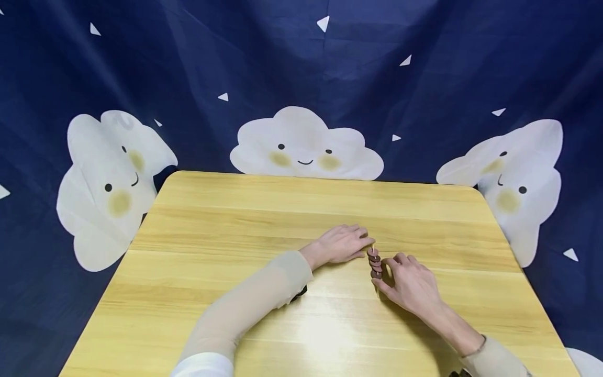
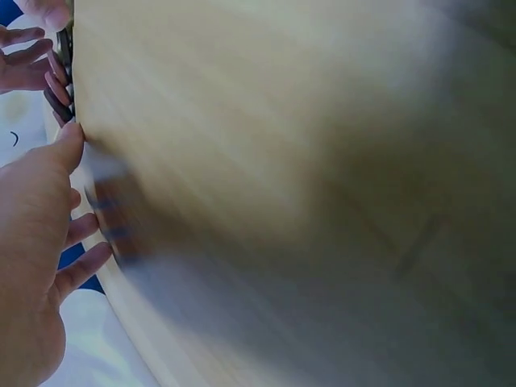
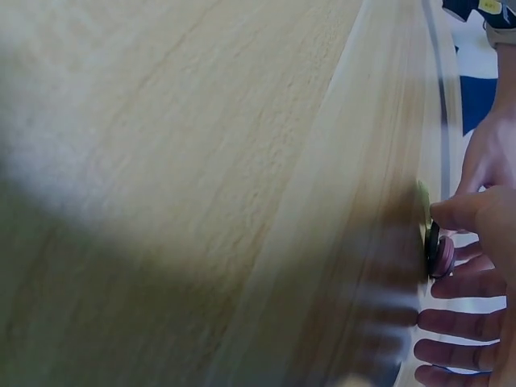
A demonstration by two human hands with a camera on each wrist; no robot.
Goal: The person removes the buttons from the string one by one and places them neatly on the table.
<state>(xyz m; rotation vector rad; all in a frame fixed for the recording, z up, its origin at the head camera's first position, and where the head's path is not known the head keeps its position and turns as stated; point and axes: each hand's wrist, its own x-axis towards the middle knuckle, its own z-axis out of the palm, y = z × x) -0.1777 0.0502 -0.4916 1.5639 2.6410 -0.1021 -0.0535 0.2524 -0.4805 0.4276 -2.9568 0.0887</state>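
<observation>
Both hands meet mid-tabletop (image 1: 212,220): right hand (image 1: 410,285) fingers pinch a skewer of dark round discs (image 1: 375,263); left hand (image 1: 341,243) fingers, relaxed, touch its tip.

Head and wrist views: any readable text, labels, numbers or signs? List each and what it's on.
None readable in any view.
The small dark discs between the left hand and right hand: no marking can be made out; too small in the head view, blurred in the wrist views.
The backdrop carries only pictures: white clouds with faces and small white triangles, no letters.
The wooden table is plain.
</observation>
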